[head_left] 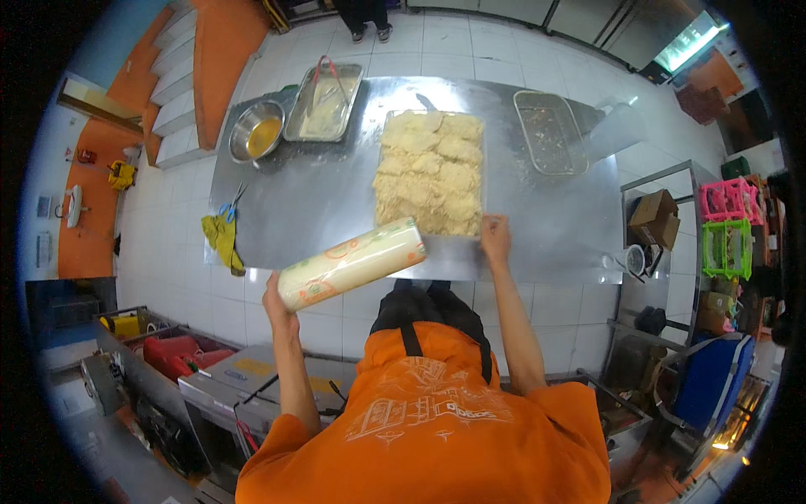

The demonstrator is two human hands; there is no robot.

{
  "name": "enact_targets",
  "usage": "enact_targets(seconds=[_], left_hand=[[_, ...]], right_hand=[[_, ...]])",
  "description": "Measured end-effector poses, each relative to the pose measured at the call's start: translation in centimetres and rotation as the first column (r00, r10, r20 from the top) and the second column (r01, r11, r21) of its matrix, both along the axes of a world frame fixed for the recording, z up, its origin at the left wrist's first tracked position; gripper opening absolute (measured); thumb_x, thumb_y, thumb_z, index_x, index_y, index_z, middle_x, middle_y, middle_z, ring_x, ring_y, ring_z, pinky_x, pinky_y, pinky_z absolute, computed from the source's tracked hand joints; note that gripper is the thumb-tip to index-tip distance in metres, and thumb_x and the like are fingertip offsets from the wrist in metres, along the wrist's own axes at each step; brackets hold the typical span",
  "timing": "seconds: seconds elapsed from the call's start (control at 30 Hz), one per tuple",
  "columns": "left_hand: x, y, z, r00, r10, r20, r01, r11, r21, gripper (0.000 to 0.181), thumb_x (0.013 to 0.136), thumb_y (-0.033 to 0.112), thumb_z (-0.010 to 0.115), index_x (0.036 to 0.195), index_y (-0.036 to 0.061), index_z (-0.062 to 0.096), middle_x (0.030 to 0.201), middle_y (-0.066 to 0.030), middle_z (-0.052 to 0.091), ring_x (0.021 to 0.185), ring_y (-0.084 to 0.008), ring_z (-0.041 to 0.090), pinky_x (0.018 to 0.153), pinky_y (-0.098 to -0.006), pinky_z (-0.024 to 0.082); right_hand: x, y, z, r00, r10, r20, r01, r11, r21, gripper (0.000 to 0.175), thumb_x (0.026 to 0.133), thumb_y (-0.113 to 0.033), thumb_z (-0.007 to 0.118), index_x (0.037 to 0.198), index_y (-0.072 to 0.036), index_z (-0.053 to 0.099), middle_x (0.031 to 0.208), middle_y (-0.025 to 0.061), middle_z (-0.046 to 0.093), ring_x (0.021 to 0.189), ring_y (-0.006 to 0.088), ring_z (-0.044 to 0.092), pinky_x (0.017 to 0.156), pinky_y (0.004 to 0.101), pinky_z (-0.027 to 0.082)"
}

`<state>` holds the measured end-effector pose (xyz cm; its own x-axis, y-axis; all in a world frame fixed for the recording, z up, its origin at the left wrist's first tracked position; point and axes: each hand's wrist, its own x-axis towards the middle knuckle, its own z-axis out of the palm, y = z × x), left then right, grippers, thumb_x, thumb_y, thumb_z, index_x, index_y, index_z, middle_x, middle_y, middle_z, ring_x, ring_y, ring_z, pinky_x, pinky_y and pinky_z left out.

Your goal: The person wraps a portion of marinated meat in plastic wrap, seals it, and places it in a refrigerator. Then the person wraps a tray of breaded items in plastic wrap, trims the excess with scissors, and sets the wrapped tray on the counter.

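My left hand (281, 301) grips one end of a large roll of plastic film (352, 263) in a printed wrapping. The roll slants over the table's near edge, its far end close to the near left corner of a rectangular tray (441, 239). Breaded, flour-coated pieces (431, 170) fill that tray in overlapping rows. At the tray's near right corner is my right hand (495, 233), with curled fingers; whether they pinch the rim or some clear film cannot be made out.
The steel table (315, 195) also bears a metal bowl (257, 135) of yellow liquid, a floury tray (324, 104) with red-handled tongs (334, 75), blue-handled scissors (232, 205), a yellow-green cloth (221, 242), a crumb-strewn tray (551, 132) and a clear container (620, 129). A person (371, 19) stands beyond.
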<state>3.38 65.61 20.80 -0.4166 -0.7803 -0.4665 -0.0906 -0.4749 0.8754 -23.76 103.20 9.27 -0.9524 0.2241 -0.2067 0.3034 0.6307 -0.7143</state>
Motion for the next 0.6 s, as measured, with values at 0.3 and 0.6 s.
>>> enact_targets(seconds=[0.3, 0.6], left_hand=[[-4.4, 6.4, -1.8, 0.948, -0.313, 0.055, 0.315, 0.949, -0.033, 0.04, 0.1, 0.036, 0.059, 0.099, -0.0026, 0.068, 0.095, -0.0079, 0.067, 0.087, -0.0152, 0.06, 0.082, -0.0329, 0.048], [-9.6, 11.4, -11.4, 0.811, -0.579, 0.088, 0.585, 0.794, -0.165, 0.055, 0.107, 0.044, 0.047, 0.102, -0.0055, 0.07, 0.093, -0.0071, 0.068, 0.088, -0.0131, 0.058, 0.084, -0.029, 0.047]], right_hand=[[13.2, 2.3, 9.2, 0.972, 0.235, -0.017, -0.2, 0.788, -0.582, 0.044, 0.107, -0.036, 0.049, 0.115, 0.002, 0.068, 0.101, 0.0094, 0.072, 0.094, 0.0143, 0.064, 0.085, 0.0292, 0.049], [11.5, 8.2, 1.2, 0.967, 0.255, 0.008, -0.244, 0.934, -0.26, 0.042, 0.104, -0.038, 0.053, 0.107, 0.001, 0.069, 0.089, 0.0129, 0.069, 0.081, 0.024, 0.064, 0.078, 0.0361, 0.05]])
